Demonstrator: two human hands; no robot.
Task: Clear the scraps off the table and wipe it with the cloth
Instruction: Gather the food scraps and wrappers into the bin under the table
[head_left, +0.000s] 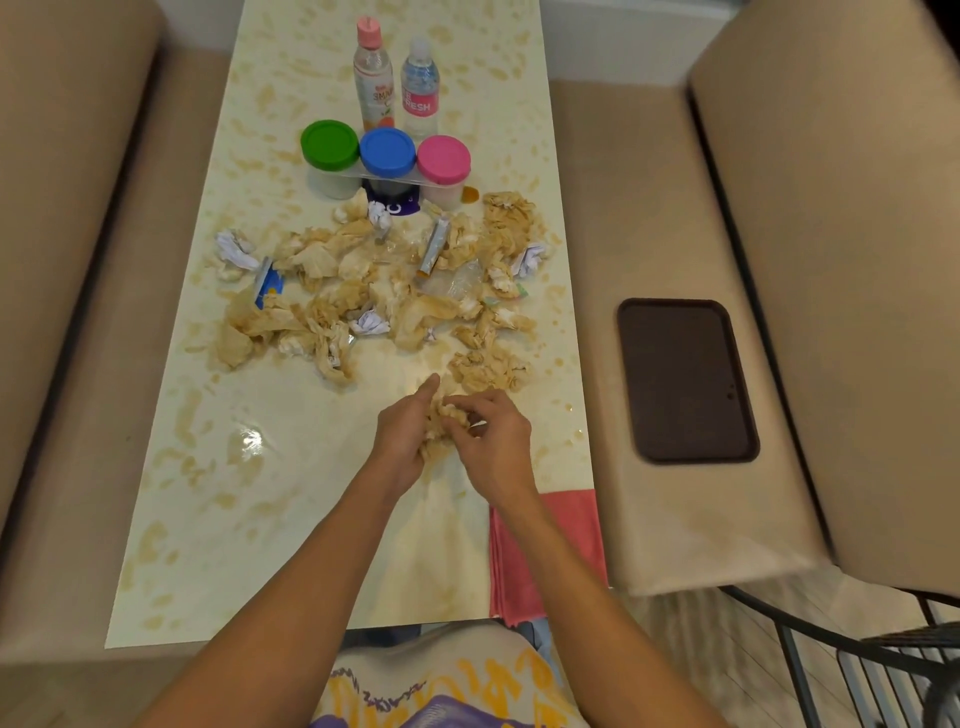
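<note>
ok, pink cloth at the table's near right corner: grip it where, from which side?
Pinch the pink cloth at its far right corner, the right hand coming in over the right edge of the table. It lies flat and folded along that edge, so the hand can likely slip under there. The tissue wad held with the left hand goes down first.

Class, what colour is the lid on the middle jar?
The lid is blue, best seen in the head view.
</note>
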